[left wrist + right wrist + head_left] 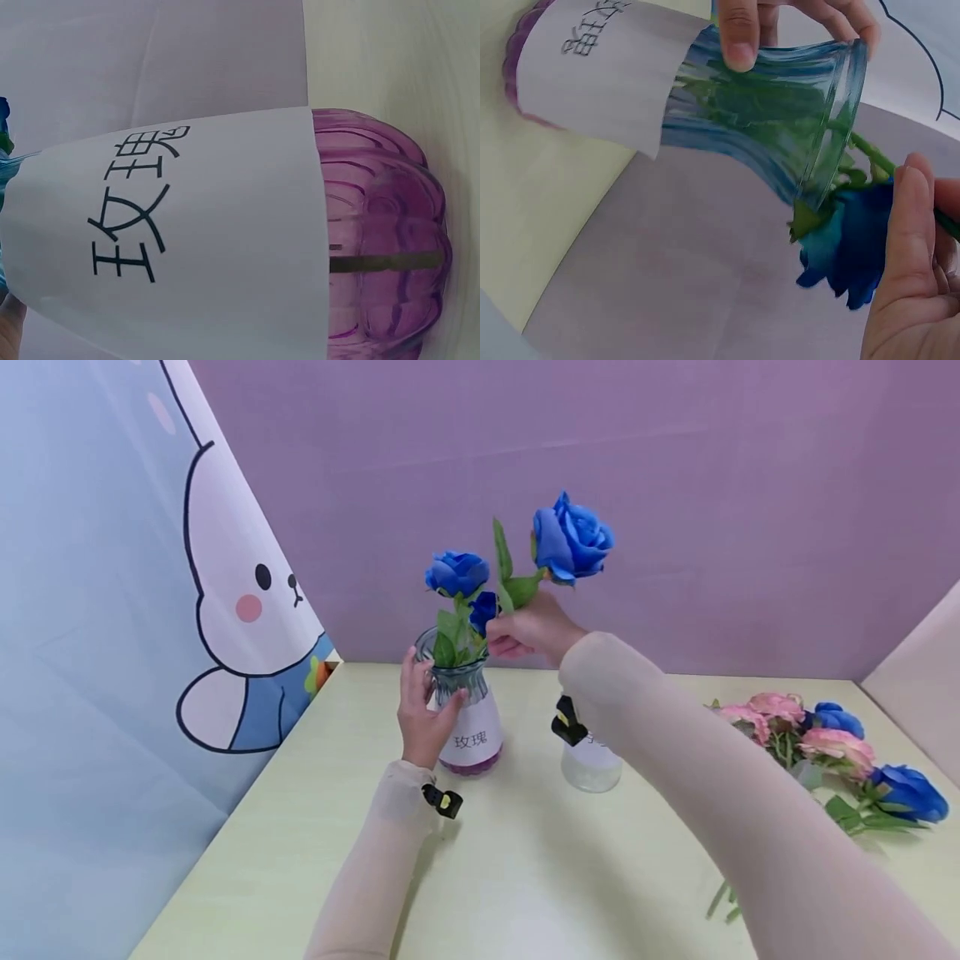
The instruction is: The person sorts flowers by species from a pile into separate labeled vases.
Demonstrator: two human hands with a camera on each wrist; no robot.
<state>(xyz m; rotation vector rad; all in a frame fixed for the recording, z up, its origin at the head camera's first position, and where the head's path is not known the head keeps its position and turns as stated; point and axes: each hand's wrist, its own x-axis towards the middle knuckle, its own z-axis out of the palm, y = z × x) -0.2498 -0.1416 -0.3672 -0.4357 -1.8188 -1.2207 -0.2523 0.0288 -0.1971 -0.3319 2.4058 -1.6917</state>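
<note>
A glass vase (pixel 476 718), blue at the neck and purple at the base (pixel 386 232), wears a white paper label with Chinese characters. My left hand (pixel 426 708) grips its neck, thumb on the near side. Two blue roses (pixel 457 573) stand in it, one lower and partly hidden. My right hand (pixel 534 631) pinches the green stem of a large blue rose (pixel 573 539) beside the vase mouth. In the right wrist view that stem (pixel 874 154) runs into the mouth, past the lower rose (pixel 847 244) next to my right fingers.
A second, clear vase (pixel 591 770) with a white label stands to the right, partly hidden by my right sleeve. Pink flowers (pixel 836 747) and blue roses (pixel 909 793) lie on the table's right side. A purple backdrop (pixel 450 443) rises behind the table.
</note>
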